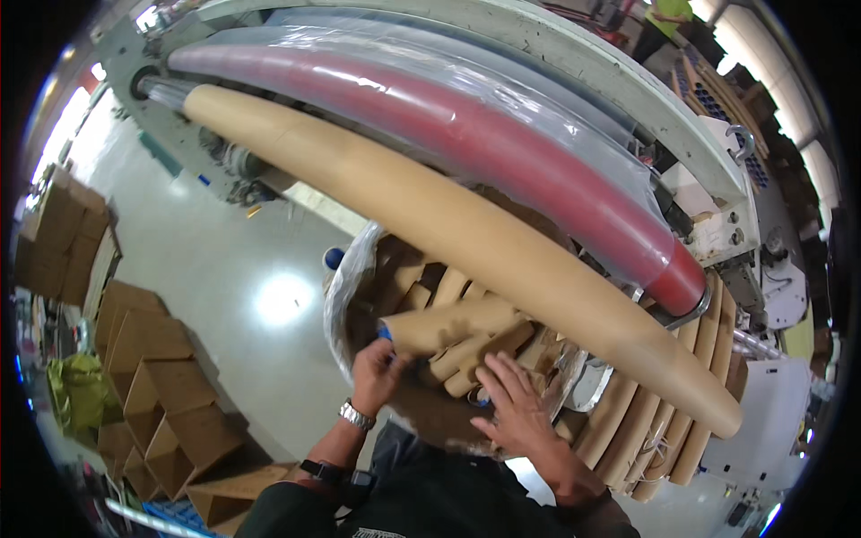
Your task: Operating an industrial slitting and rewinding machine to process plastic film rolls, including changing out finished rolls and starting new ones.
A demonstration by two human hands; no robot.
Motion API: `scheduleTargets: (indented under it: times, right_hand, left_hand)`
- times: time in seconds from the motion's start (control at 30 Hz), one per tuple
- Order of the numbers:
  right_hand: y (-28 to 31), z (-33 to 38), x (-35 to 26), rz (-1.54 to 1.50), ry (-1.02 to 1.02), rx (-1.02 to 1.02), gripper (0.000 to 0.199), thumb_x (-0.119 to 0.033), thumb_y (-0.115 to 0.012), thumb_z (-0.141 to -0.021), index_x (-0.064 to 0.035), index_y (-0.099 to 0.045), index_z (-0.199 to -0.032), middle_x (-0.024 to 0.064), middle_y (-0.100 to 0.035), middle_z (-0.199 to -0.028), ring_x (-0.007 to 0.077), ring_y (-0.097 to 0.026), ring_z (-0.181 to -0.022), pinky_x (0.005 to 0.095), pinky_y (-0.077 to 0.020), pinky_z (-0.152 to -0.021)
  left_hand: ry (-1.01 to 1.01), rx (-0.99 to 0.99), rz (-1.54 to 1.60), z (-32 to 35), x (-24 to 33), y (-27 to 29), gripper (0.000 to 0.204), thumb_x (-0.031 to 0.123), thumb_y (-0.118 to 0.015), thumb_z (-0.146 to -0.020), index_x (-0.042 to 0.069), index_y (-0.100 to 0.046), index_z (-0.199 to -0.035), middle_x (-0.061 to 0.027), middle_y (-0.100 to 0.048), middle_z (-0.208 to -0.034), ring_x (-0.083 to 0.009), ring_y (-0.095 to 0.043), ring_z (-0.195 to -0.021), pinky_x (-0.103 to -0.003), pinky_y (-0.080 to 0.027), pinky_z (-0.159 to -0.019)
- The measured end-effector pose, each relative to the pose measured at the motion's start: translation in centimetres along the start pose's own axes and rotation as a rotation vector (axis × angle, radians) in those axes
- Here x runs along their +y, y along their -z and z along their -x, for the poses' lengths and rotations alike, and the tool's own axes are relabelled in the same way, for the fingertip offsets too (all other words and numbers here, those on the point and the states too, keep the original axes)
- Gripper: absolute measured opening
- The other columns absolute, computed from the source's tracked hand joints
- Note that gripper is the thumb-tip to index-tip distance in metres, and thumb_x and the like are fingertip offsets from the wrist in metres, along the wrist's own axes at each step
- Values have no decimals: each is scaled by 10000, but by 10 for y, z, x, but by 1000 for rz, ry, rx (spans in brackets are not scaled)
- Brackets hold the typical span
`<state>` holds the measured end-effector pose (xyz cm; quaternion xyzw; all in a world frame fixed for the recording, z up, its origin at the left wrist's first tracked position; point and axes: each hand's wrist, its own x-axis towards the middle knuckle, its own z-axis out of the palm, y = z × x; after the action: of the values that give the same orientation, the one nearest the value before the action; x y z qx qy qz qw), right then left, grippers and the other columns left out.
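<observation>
My left hand [375,370] is closed in a pinch just below a blue piece [386,334] at the near-left end of a short cardboard tube [448,325]. What its fingertips hold, if anything, is too small to make out. My right hand [516,405] is open, fingers spread, over the right side of a round bin [337,314] lined with clear plastic. The short tube lies above several other cut tube pieces [480,357] in the bin. A long brown cardboard tube [430,211] on a metal shaft [166,91] slants across above the bin.
A red roller [502,148] under clear plastic film [421,63] runs behind the long tube, inside a machine frame [664,108]. Several long tubes [641,439] lie at the right. Open cardboard boxes [175,394] and a green bag [76,394] stand on the left floor. Another person [662,22] is far off.
</observation>
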<state>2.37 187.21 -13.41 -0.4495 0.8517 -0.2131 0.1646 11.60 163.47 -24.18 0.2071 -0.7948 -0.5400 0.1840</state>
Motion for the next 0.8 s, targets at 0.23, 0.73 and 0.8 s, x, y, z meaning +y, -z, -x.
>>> scheduleTargets:
  times: [0.23, 0.73, 0.8]
  right_hand:
    - [55, 91, 31, 122, -149, 87, 887, -319, -827, -557, -83, -417, -1307, 141, -500, -1192, 331, -497, -1080, 447, -401, -925]
    - [149, 404, 141, 393, -949, 530, 778, -143, -775, -518, -46, -469, -1227, 161, -596, -989, 378, -571, -937, 454, -489, -778]
    - [179, 381, 133, 376, -933, 485, 772, -141, -774, -520, -45, -467, -1222, 161, -594, -995, 380, -571, -931, 453, -489, -772]
  left_hand:
    - [-232, -599, -81, 55, 161, -44, 157, 109, -704, -764, 22, -623, -867, -140, -622, -803, -276, -611, -754, -352, -475, -665]
    - [-1044, -436, -738, -109, 273, -76, 741, 222, -834, -485, 102, -553, -1161, -122, -536, -1167, -330, -483, -1106, -465, -379, -961]
    - [-941, -327, -849, -164, 222, -1, 678, 108, -784, -527, 69, -526, -1153, -148, -528, -1173, -368, -460, -1141, -450, -371, -977]
